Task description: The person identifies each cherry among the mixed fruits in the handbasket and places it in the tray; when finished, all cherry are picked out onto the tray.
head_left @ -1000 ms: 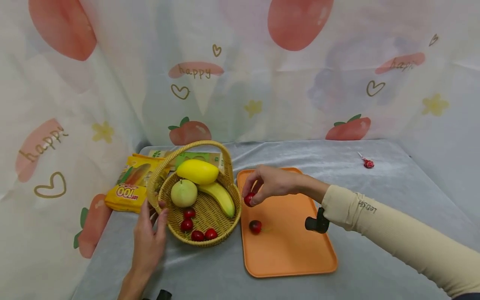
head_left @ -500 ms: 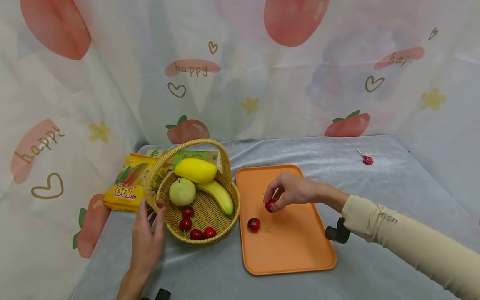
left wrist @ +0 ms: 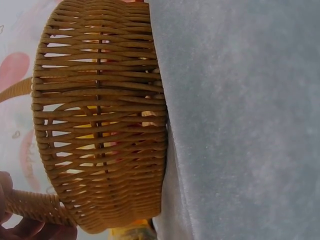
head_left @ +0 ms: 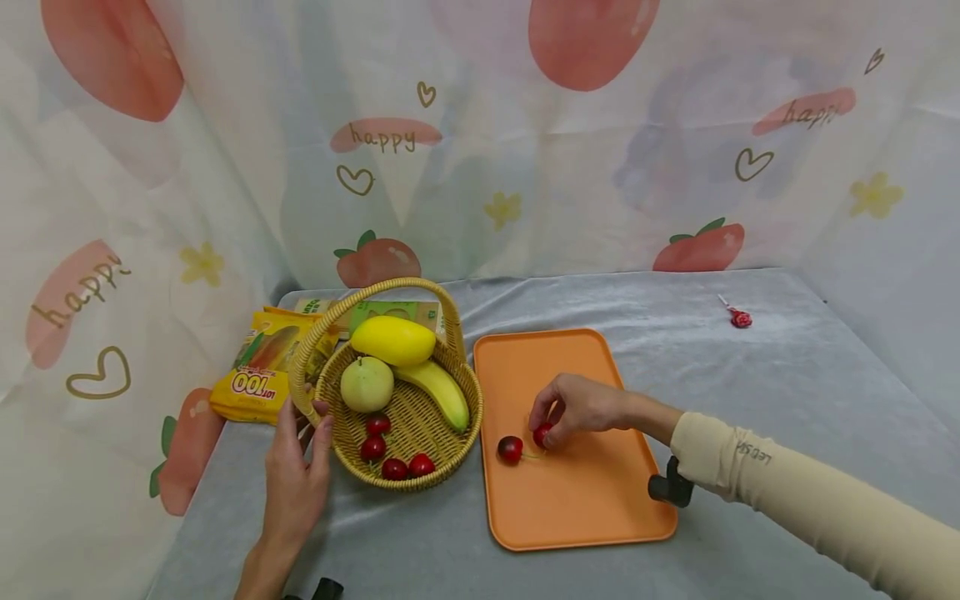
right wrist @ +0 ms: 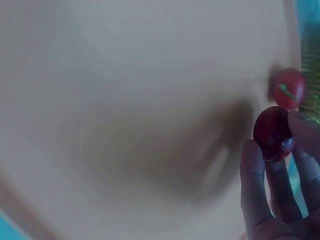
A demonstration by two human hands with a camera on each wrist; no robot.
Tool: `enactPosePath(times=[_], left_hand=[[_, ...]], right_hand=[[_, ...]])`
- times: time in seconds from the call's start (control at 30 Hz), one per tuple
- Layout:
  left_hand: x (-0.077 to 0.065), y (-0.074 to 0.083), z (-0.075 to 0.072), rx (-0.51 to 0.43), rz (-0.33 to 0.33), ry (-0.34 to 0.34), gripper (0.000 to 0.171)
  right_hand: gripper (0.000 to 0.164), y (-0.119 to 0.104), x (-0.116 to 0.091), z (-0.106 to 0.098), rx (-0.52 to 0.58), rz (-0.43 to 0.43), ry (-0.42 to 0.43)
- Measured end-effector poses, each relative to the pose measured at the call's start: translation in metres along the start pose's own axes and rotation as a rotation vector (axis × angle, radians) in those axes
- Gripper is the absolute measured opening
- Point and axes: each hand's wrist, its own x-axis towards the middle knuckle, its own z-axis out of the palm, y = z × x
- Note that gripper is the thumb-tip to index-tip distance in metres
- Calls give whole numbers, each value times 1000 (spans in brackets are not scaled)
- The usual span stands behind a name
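My right hand (head_left: 576, 408) pinches a dark red cherry (right wrist: 273, 134) between thumb and fingers, low over the orange tray (head_left: 585, 508). Just left of it on the tray lies a second cherry (head_left: 510, 450) with a green stem. My left hand (head_left: 296, 487) grips the base of the handle (left wrist: 37, 206) on the left side of a wicker basket (left wrist: 100, 115). Inside the basket are a yellow mango (head_left: 393, 340), a banana (head_left: 438, 395), a round pale green fruit (head_left: 367, 385) and several cherries (head_left: 373, 448).
A yellow snack bag (head_left: 258, 375) lies to the left of the basket, and a green and tan packet (head_left: 397, 312) lies behind it. Far right on the grey cloth is a red lollipop (head_left: 740, 318). A printed curtain (head_left: 525, 167) encloses the table's back and sides.
My right hand has carried its cherry rightward from the tray's left edge, then lowered it toward the tray beside the other cherry. My left hand stays at the basket handle.
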Motion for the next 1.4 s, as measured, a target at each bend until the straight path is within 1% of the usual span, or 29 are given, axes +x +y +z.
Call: enactPosePath(times=[0.17,0.5,0.6,0.73,0.87,0.97,1.03,1.1,1.2,1.3,1.4], left_hand=[[0,0,0,-1,-14,-4,46],[0,-1,-1,0,-14,-8,46],[0,-1,-1,-2,-15,-13,46],[0,-1,-1,-10,-11,-16,46],[1,-2,-1,-18,-1,-14,46],[2,-3,-1,-22,5,-11,46],[2,-3,-1,-23,5,-14,46],[3,-3,-1,-24,0,-17,47],[2,-4,-1,-28,-3,-17,47],[2,-4,-1,-33,1,-9,48],[1,-4,-1,-26,-3,-14,48]], right_hand=[[17,1,3,5,-7,0,-7],[18,0,4,7,5,-7,-18],[19,-1,3,5,6,-1,-15],[22,-8,1,-4,-32,-32,10],[24,-26,1,-18,-65,-66,39],[23,-47,6,-24,-70,-76,36],[23,-62,11,-25,-68,-86,16],[22,-77,19,-23,-71,-101,-12],[21,-95,35,-15,-69,-133,-78],[21,-108,53,-4,-65,-167,-151],[20,-118,71,7,-65,-172,-199]])
